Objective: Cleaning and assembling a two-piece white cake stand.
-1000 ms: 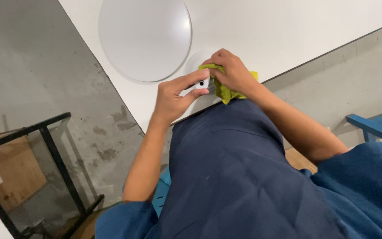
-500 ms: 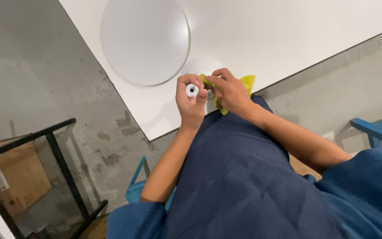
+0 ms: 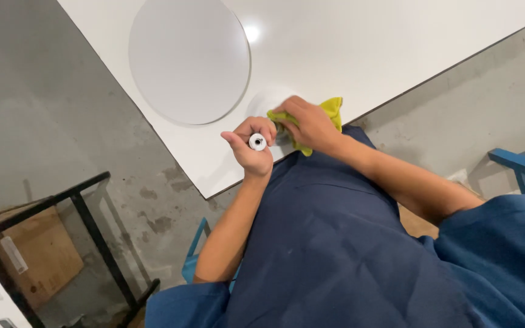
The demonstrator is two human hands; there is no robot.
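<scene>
Bare grey concrete floor on the left and right, white table (image 3: 396, 48) running diagonally across the upper view. A black metal frame (image 3: 86, 225) with a cardboard box (image 3: 37, 261) stands on the floor to the lower left; part of a blue chair (image 3: 521, 164) shows at the right edge.

On the table: a large flat white disc (image 3: 189, 61), lying flat, well inside the table's near edge. Just beside it, toward the person, a smaller pale rounded object (image 3: 265, 100), mostly hidden behind the hands; its kind cannot be told.

Left hand (image 3: 251, 146): fingers curled and pressed around a small white cylindrical part (image 3: 257, 142) with a dark centre hole, its round end facing the camera. Held at the table's edge, above the lap in dark blue cloth.

Right hand (image 3: 305, 124): fingers closed over a bunched yellow-green cloth (image 3: 332, 109), which touches or sits just beside the cylindrical part. Whether the cloth wraps the part's far end is hidden by the knuckles.

Judgement: the work in hand looks like wiping the small part with the cloth. To do it well, keep the left grip firm on the part's body so that it cannot slip off the table's edge, press the cloth flat against the surface instead of in a wad, and turn the part a little at a time so each face meets clean cloth. Keep both hands clear of the disc.
</scene>
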